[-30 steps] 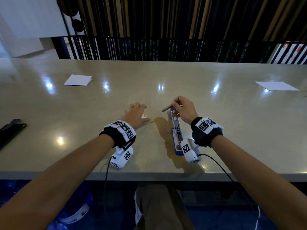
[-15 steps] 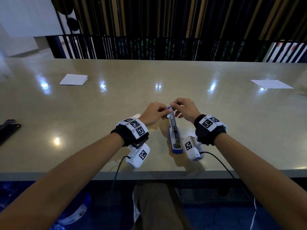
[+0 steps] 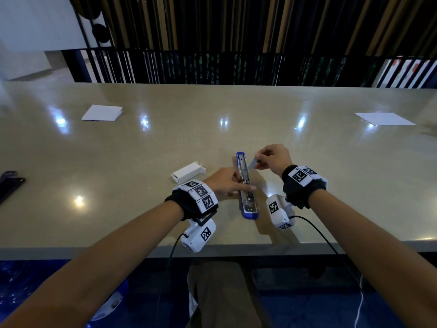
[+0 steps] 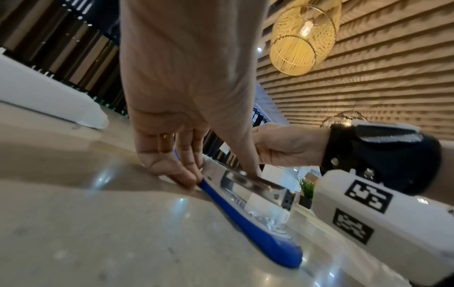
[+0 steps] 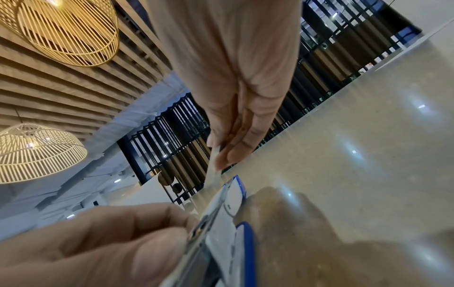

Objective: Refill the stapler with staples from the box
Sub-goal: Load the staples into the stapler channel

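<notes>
Blue stapler (image 3: 246,185) lies opened flat on table (image 3: 118,162), metal channel exposed. Left hand (image 3: 222,182) pinches its rail. Right hand (image 3: 272,158) pinches pale strip (image 3: 252,164), seemingly staples, above far end.

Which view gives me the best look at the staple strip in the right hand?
Head view: the staple strip shows clear, pinched by the right hand beside the open stapler. Right wrist shows it blurred, edge-on below the fingertips. Left wrist hides it.

No legible text, only square black-and-white coded markers on wristbands (image 3: 201,192).
</notes>
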`<state>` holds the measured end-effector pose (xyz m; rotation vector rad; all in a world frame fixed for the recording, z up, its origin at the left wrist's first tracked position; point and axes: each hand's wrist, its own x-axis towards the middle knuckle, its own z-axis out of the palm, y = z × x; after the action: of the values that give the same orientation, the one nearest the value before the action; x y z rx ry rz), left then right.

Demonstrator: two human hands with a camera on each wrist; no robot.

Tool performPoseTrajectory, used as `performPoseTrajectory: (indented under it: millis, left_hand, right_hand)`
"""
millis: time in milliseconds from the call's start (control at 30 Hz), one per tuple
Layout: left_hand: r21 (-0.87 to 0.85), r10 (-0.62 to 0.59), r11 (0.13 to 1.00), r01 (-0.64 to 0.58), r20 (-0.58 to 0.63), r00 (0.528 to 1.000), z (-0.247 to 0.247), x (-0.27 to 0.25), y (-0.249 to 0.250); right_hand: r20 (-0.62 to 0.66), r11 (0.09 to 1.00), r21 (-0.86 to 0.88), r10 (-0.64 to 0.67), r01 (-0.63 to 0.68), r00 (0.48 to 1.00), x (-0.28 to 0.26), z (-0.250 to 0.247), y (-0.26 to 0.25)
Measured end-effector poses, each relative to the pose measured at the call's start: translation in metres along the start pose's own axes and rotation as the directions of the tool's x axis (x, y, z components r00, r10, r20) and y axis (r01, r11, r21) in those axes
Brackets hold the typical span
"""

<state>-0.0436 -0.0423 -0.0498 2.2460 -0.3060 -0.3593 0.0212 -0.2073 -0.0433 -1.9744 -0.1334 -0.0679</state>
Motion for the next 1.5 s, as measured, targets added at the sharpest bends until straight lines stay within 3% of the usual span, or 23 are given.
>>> performPoseTrajectory:
  millis: [100, 233, 433, 1167, 1500]
  left_hand:
    - [0.012, -0.035, 0.999, 0.034, 0.054, 0.998, -0.004, -0.004, 0.004]
    - [0.018, -0.078, 0.997, 0.077, 0.109, 0.991, -0.010, -0.009, 0.008]
    - [0.049, -0.105, 0.994, 0.100, 0.115, 0.988, -0.009, -0.012, 0.010]
    - [0.025, -0.091, 0.996, 0.089, 0.136, 0.986, -0.009, -0.012, 0.010]
    - [0.017, -0.132, 0.991, 0.131, 0.117, 0.984, -0.009, -0.007, 0.000]
  right_hand:
    - [0.128, 0.999, 0.009, 0.035, -0.036, 0.991, -0.005, -0.004, -0.004]
    - [0.355, 0.995, -0.035, 0.103, -0.097, 0.929, -0.012, -0.011, -0.011]
    - [0.509, 0.988, -0.077, 0.156, -0.135, 0.847, -0.020, -0.013, -0.013]
    - [0.466, 0.978, -0.165, 0.195, -0.131, 0.863, -0.026, -0.008, -0.017]
    - [0.475, 0.964, -0.265, 0.152, -0.024, 0.867, -0.031, -0.008, -0.018]
